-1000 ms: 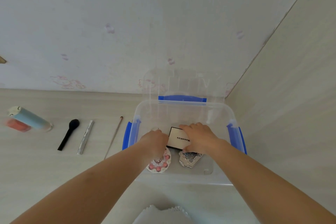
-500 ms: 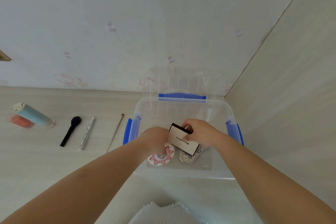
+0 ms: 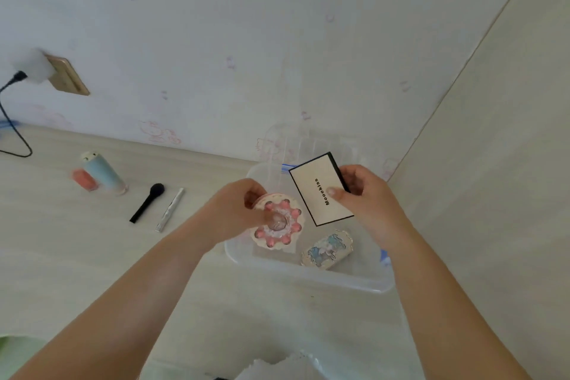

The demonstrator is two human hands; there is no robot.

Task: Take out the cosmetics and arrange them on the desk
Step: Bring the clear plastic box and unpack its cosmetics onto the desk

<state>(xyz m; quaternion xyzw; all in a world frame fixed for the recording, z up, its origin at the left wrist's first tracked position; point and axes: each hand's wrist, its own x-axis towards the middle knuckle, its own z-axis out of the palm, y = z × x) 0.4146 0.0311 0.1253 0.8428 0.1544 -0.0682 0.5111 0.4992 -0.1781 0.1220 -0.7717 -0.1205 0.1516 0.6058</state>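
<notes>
A clear plastic box (image 3: 308, 274) with blue clips stands on the desk by the right wall. My left hand (image 3: 237, 210) holds a round pink flower-shaped compact (image 3: 279, 222) above the box's left side. My right hand (image 3: 367, 197) grips a white rectangular palette (image 3: 317, 191) with a black edge and black lettering, lifted above the box. A silver and blue ornate compact (image 3: 328, 248) lies on the box floor.
On the desk to the left lie a pale blue tube (image 3: 103, 173), a coral item (image 3: 83, 179), a black brush (image 3: 148, 202) and a silver stick (image 3: 170, 210). A wall socket (image 3: 66, 75) with a black cable sits at upper left. White lacy cloth (image 3: 277, 369) shows at the bottom edge.
Both hands rose out of the box: the left lifted the pink flower compact, the right lifted the white palette. The ornate silver compact stayed on the box floor.
</notes>
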